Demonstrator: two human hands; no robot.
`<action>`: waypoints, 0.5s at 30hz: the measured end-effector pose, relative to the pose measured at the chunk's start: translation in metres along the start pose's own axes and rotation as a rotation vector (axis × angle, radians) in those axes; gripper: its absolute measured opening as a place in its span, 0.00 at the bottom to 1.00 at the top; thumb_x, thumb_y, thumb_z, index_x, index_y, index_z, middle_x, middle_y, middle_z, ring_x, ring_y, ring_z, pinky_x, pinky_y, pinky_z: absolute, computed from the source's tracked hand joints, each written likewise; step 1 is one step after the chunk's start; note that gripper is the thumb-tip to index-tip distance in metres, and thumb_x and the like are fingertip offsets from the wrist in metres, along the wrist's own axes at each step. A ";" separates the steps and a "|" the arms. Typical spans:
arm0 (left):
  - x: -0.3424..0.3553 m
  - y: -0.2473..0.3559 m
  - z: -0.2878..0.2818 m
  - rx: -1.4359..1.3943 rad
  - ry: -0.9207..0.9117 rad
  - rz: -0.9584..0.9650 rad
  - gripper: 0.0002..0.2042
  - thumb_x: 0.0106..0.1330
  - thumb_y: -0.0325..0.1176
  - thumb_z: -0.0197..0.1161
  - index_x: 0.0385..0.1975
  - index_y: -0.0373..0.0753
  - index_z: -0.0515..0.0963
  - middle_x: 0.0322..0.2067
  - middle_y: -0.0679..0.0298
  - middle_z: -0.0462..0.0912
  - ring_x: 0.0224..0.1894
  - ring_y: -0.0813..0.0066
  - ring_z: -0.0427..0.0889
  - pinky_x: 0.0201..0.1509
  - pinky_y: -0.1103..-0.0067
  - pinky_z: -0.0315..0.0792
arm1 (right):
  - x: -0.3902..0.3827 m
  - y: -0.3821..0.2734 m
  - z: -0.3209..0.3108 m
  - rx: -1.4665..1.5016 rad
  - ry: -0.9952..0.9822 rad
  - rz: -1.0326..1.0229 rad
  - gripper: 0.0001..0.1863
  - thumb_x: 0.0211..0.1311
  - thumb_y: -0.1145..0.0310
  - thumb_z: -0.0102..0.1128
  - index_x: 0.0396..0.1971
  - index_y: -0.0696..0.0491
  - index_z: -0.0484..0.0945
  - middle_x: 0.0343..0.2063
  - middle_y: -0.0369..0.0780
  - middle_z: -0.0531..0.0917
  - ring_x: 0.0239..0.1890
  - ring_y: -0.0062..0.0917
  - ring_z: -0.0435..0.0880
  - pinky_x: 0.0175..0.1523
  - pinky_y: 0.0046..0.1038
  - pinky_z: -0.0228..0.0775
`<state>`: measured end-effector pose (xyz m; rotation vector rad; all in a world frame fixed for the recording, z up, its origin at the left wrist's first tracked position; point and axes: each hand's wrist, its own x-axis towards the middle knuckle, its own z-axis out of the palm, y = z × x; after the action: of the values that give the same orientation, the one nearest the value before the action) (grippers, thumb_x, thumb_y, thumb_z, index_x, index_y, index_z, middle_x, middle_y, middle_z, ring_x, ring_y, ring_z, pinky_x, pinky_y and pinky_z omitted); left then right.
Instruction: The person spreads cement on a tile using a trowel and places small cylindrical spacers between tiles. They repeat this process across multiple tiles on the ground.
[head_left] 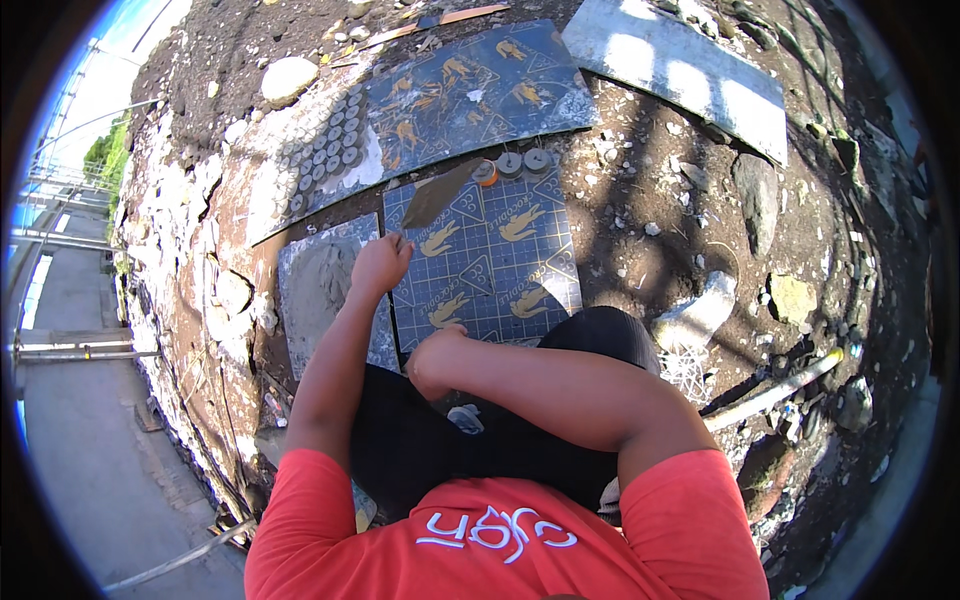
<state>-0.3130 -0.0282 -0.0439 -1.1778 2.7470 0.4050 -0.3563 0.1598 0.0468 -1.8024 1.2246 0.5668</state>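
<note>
My left hand (382, 264) is closed round the handle of a trowel (438, 197), its flat grey blade pointing away and to the right over a dark board. Wet grey mortar (325, 275) lies spread on the smaller board just left of that hand. My right hand (436, 360) rests by my knee at the near edge of the dark gridded board (490, 275), its fingers mostly hidden. Beyond the trowel tip sits a small orange ring (485, 174). Beside it are two round grey cement pieces (523, 164) with thin wires.
Rows of small round cement pieces (330, 150) stand on the far board (470, 95). A pale panel (690, 75) lies at the far right. Rocks (756, 200), rubble and a pole (780, 390) are on the right; a concrete walkway (80, 430) runs along the left.
</note>
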 end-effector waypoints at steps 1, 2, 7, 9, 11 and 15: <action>-0.001 -0.002 0.003 -0.017 0.008 0.012 0.19 0.68 0.49 0.61 0.36 0.35 0.80 0.33 0.44 0.85 0.38 0.42 0.84 0.44 0.55 0.76 | -0.001 0.000 0.000 -0.002 0.001 0.000 0.23 0.69 0.58 0.53 0.63 0.43 0.77 0.60 0.37 0.81 0.62 0.39 0.79 0.66 0.55 0.64; -0.003 -0.005 0.006 -0.039 0.024 0.033 0.19 0.68 0.49 0.61 0.36 0.35 0.80 0.32 0.46 0.85 0.35 0.46 0.85 0.41 0.57 0.76 | -0.002 -0.001 0.000 -0.002 0.004 -0.001 0.23 0.69 0.59 0.53 0.63 0.43 0.77 0.60 0.37 0.81 0.63 0.39 0.78 0.66 0.55 0.64; -0.011 -0.005 0.025 -0.700 -0.249 -0.253 0.17 0.70 0.46 0.59 0.32 0.36 0.80 0.24 0.63 0.80 0.23 0.73 0.81 0.26 0.74 0.73 | -0.003 -0.002 -0.003 0.006 -0.001 -0.020 0.23 0.69 0.61 0.53 0.63 0.44 0.78 0.60 0.38 0.81 0.63 0.40 0.78 0.66 0.56 0.64; -0.013 0.001 0.031 -0.797 -0.312 -0.312 0.14 0.70 0.43 0.59 0.31 0.38 0.79 0.22 0.69 0.77 0.22 0.82 0.77 0.24 0.79 0.71 | -0.004 -0.004 -0.003 -0.014 -0.005 -0.011 0.23 0.69 0.62 0.53 0.62 0.44 0.78 0.60 0.38 0.81 0.62 0.41 0.78 0.65 0.57 0.65; -0.014 0.006 0.036 -0.862 -0.340 -0.321 0.14 0.70 0.43 0.58 0.33 0.38 0.80 0.22 0.68 0.77 0.21 0.80 0.77 0.23 0.78 0.71 | -0.005 -0.004 -0.002 -0.009 0.014 -0.025 0.23 0.69 0.62 0.54 0.63 0.44 0.78 0.60 0.38 0.80 0.63 0.41 0.78 0.65 0.57 0.65; -0.012 0.015 0.042 -0.893 -0.400 -0.336 0.15 0.71 0.44 0.57 0.37 0.37 0.81 0.22 0.67 0.77 0.20 0.79 0.76 0.22 0.78 0.71 | -0.008 -0.001 -0.001 0.035 0.042 -0.012 0.24 0.68 0.62 0.55 0.63 0.45 0.77 0.61 0.38 0.80 0.63 0.41 0.78 0.64 0.56 0.66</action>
<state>-0.3152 0.0029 -0.0787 -1.4503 1.9649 1.6980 -0.3584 0.1636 0.0535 -1.7989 1.2444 0.4997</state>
